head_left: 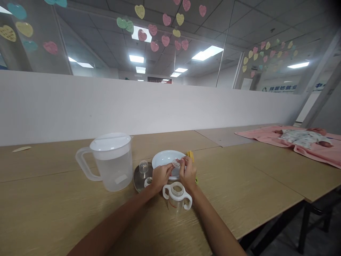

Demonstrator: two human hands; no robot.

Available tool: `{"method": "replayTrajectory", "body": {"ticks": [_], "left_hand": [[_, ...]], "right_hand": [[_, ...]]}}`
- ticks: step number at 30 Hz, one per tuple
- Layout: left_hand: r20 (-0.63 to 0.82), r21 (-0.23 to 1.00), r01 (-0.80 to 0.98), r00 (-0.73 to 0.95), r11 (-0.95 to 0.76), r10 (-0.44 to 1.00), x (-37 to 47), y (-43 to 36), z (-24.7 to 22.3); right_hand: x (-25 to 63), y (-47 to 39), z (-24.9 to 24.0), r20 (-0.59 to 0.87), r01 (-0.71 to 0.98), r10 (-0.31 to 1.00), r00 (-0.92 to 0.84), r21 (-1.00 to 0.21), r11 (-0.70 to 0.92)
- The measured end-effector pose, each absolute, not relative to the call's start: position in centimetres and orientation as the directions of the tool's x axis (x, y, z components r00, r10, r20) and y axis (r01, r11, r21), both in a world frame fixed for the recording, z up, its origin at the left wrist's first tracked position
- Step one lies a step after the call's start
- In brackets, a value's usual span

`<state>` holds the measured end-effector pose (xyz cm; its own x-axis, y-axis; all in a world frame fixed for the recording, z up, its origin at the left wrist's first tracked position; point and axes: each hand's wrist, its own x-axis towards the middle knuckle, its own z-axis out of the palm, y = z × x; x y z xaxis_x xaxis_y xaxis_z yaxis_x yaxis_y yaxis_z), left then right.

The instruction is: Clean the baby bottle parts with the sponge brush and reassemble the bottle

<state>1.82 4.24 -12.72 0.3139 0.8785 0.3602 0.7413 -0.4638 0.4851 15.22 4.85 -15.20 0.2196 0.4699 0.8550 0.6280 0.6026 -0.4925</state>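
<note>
One small clear round piece [176, 163], near the middle of the frame, over the white bowl. Looks transparent, pale, thin-edged; finer detail too small to tell.

Two hands on it. Left hand [160, 176]: grip pinching its left side. Right hand [188, 174]: grip pinching its right side, fingers bent.

Just below the hands, lower centre: one two-handled bottle [174, 205], upright, mouth uncovered. Body clear with reddish print; two white handles, one each side. It stands between the forearms.

Behind the hands: one white bowl [162, 158], oval in this view. To its left, one round metal tray [137, 178], dark grey, carrying two pieces: one clear domed cap [144, 167] and one white fitting [148, 181], partly covered by the left hand. Yellow item [190, 155] at the bowl's right edge, mostly hidden.

Left of centre: one lidded pitcher [114, 169], translucent, handle to the left, clear liquid inside. All on a wood-toned table [239, 181].

Far right: one pink blanket [329, 156] on the table, one baby-shaped figure [301, 137] in patterned white clothing lying on it. Heart-shaped notes on the glass above, pink, yellow and teal; too many to count surely.
</note>
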Motion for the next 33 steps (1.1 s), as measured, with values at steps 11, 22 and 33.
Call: {"method": "replayTrajectory", "body": {"ticks": [11, 22, 33], "left_hand": [[0.37, 0.488, 0.733, 0.319, -0.474, 0.873, 1.7, 4.5, -13.0], [0.371, 0.482, 0.722, 0.345, -0.497, 0.862, 1.7, 3.9, -12.3], [0.347, 0.48, 0.745, 0.324, -0.463, 0.88, 1.7, 4.2, -12.6]], "right_hand": [[15.1, 4.1, -14.1, 0.925, 0.65, 0.38, -0.022, -0.275, 0.708], [15.9, 5.6, -15.5, 0.834, 0.616, 0.496, 0.241, -0.526, 0.586], [15.9, 4.9, -14.8, 0.862, 0.58, 0.459, 0.214, -0.49, 0.65]]}}
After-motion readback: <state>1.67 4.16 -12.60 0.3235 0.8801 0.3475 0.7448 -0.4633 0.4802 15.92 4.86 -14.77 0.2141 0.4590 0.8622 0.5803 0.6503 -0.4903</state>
